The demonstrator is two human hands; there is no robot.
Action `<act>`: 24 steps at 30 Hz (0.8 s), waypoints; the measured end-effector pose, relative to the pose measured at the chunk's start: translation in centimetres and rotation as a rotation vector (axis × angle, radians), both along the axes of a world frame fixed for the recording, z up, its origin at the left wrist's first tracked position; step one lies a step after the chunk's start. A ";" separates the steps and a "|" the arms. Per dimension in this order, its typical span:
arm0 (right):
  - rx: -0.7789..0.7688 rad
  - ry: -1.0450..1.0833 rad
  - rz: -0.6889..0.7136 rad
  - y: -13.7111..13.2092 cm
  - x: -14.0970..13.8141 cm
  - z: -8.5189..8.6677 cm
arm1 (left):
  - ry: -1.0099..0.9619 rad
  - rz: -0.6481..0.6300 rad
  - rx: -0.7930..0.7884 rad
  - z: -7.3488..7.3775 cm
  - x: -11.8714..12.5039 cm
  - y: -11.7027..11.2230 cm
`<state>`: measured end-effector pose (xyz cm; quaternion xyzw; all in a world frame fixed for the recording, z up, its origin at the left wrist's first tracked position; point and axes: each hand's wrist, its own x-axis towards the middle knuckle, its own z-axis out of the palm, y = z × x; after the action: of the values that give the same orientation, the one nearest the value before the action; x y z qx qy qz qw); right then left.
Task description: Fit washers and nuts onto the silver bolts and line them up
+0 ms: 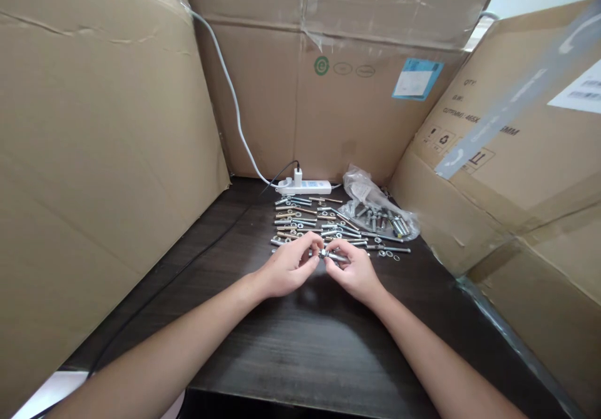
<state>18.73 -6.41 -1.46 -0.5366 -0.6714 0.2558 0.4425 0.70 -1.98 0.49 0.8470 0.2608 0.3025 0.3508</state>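
Note:
A silvery expansion bolt [336, 257] with a nut near its left end is held level above the table, between my two hands. My right hand [357, 274] is closed round its shank, thumb below and fingers above. At the nut end, my left hand [290, 267] is closed in a pinch, its fingertips against the end of the bolt. What exactly lies between the left fingertips is partly hidden. Just beyond my hands, rows of bolts, sleeves, nuts and washers [300, 223] lie on the dark table, some of them hidden behind my fingers.
A clear plastic bag [364, 187] with more bolts lies at the back right. Behind the rows sits a white power strip [310, 187] with a plug in it. A black cable [188, 257] crosses the table's left side. Cardboard walls [263, 112] stand on three sides.

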 end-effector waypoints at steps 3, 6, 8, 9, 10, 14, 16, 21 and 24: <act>0.000 0.008 -0.020 0.0 0.0 0.0 | 0.023 -0.006 0.006 -0.2 0.2 0.1; -0.004 0.009 -0.017 0.0 0.0 -0.1 | 0.024 -0.017 -0.018 -0.3 0.2 0.2; -0.006 0.008 -0.009 0.1 0.1 -0.2 | 0.019 -0.017 -0.040 -0.4 0.3 0.3; -0.006 0.006 -0.008 0.2 0.1 -0.3 | 0.021 -0.016 -0.050 -0.4 0.3 0.3; -0.007 0.003 -0.007 0.2 0.2 -0.4 | 0.024 -0.016 -0.060 -0.4 0.3 0.3; -0.004 -0.028 -0.001 0.2 0.2 -0.7 | 0.038 -0.019 -0.086 -0.4 0.3 0.5; -0.009 -0.044 0.023 0.1 0.0 -0.7 | 0.074 -0.015 -0.093 -0.5 0.4 0.7; -0.030 -0.031 0.071 -0.2 -0.7 -0.3 | 0.164 -0.004 -0.105 -1.1 0.5 1.2; -0.032 -0.023 0.059 -0.2 -0.7 -0.1 | 0.163 0.029 -0.071 -1.2 0.5 1.2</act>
<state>18.04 -6.59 -1.52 -0.5267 -0.6878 0.2731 0.4183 1.19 -0.81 -0.69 0.8520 0.3111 0.2282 0.3539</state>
